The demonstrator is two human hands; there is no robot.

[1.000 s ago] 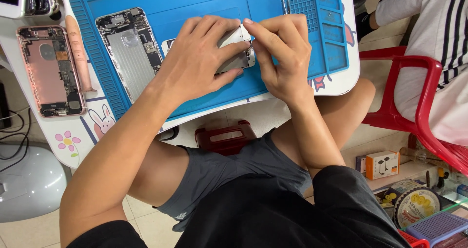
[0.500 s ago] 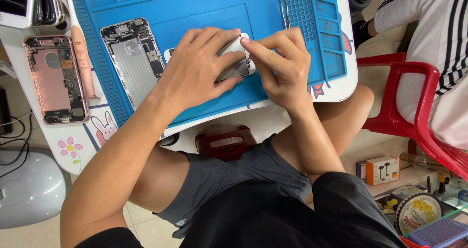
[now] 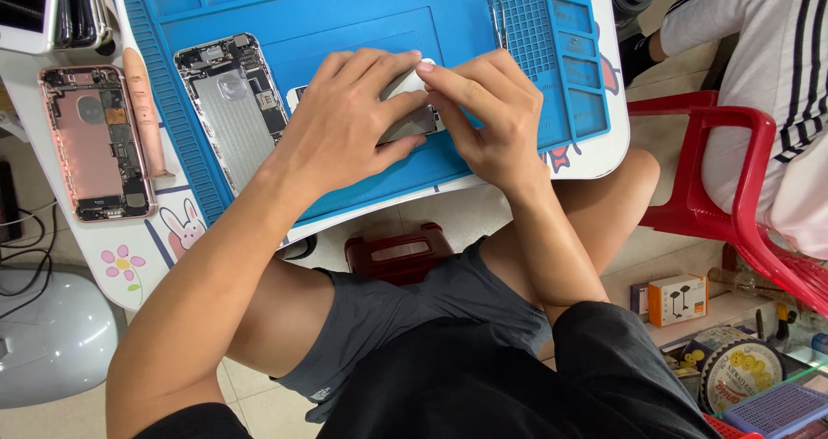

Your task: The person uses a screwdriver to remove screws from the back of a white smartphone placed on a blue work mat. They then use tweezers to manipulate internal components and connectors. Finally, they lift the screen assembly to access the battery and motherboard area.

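Blue work mat (image 3: 362, 16) at frame centre: left hand (image 3: 349, 120) & right hand (image 3: 487, 116) both closed round small phone part (image 3: 412, 122); opened silver phone (image 3: 231, 103) lies just left

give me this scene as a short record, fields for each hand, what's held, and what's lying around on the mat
left hand: grip around a small silver phone part, pressing it to the mat
right hand: fingertips pinch the same part's upper edge
surface: blue work mat on a white table
on mat: opened silver phone body, tweezers
off mat: opened pink phone body
nearby: red chair with a seated person
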